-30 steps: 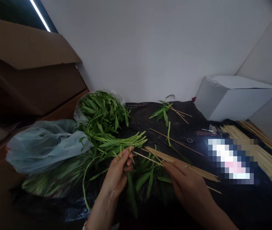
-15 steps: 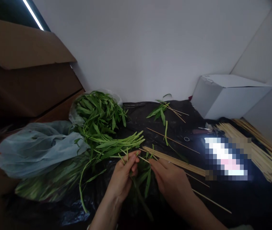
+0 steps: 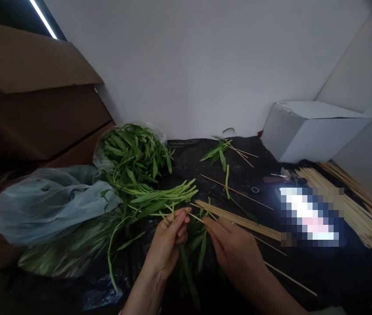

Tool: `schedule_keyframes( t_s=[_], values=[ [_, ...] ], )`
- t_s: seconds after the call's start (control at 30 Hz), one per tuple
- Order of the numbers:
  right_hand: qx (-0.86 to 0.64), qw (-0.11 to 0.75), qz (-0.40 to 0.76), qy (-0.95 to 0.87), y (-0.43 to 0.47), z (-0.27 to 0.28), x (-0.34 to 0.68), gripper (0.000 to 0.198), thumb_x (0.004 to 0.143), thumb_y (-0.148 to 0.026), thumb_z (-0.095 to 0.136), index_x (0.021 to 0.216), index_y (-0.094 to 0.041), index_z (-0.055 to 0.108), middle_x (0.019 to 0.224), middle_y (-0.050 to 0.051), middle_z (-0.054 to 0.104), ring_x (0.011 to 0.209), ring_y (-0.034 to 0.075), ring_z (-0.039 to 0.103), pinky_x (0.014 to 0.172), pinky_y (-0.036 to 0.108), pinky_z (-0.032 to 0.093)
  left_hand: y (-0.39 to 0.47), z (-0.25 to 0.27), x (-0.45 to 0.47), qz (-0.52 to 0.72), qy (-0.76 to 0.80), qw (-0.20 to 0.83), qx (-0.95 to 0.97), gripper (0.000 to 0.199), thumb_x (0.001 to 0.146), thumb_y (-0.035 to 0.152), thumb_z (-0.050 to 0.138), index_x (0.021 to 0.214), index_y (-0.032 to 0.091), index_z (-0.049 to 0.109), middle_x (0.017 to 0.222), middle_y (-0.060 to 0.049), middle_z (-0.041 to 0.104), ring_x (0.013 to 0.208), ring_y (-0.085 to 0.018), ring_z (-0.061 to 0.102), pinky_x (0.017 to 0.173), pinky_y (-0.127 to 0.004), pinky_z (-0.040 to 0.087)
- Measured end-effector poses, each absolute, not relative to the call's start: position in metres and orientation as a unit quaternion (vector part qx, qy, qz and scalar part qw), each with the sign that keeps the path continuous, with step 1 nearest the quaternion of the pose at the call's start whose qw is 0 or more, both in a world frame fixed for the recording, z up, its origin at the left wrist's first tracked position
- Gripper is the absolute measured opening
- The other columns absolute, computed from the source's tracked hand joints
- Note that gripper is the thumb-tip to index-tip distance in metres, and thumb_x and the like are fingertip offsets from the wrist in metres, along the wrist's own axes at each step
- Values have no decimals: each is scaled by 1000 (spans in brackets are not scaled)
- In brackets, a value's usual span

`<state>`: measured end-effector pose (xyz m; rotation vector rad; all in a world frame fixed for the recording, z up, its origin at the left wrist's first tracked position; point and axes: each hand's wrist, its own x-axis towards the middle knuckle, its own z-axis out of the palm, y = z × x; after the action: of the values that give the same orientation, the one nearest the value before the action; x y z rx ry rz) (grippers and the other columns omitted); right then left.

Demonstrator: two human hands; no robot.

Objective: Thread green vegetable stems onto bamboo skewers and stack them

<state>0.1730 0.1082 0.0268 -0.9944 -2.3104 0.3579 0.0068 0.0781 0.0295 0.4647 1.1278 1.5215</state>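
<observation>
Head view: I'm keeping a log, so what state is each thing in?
Left hand: closed on stems
Right hand: pinching a skewer
Skewer bundle: lying flat, partly hidden
Clear bag: open, leaves spilling out
Blue bag: crumpled
White box: apparently closed
Brown box: flap unfolded
Bright patch: pixelated, contents unclear

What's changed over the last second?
The left hand, gripping green stems, and the right hand, gripping a bamboo skewer, drew closer together; less skewer shows between them. Nothing was let go. The skewer bundle and white box stayed put.
</observation>
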Motion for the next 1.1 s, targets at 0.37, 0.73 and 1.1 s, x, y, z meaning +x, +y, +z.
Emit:
schedule_keyframes(
  t_s=[0.37, 0.73, 1.1],
  values=[
    [-372, 299, 130, -869, 108, 26, 173, 28, 95, -17, 43, 111, -19, 66, 76, 3, 63, 66, 17, 61, 59, 28, 41, 79, 28, 10, 644, 477, 564, 200, 28, 71, 32, 79, 88, 10, 74, 70, 2, 50, 48, 0, 27, 39, -12, 19],
    [-379, 294, 138, -867, 106, 26, 172, 29, 95, -15, 42, 111, -20, 65, 78, 4, 63, 71, 16, 61, 62, 27, 41, 79, 29, 10, 644, 478, 564, 195, 26, 72, 31, 78, 89, 10, 73, 71, 2, 50, 49, 0, 27, 40, -12, 19],
    [-385, 276, 148, -868, 104, 27, 171, 28, 95, -15, 42, 109, -20, 65, 78, 4, 64, 70, 17, 62, 62, 26, 42, 78, 27, 11, 640, 497, 550, 202, 28, 69, 31, 79, 89, 11, 74, 68, 3, 52, 48, 0, 28, 41, -14, 19]
  ],
)
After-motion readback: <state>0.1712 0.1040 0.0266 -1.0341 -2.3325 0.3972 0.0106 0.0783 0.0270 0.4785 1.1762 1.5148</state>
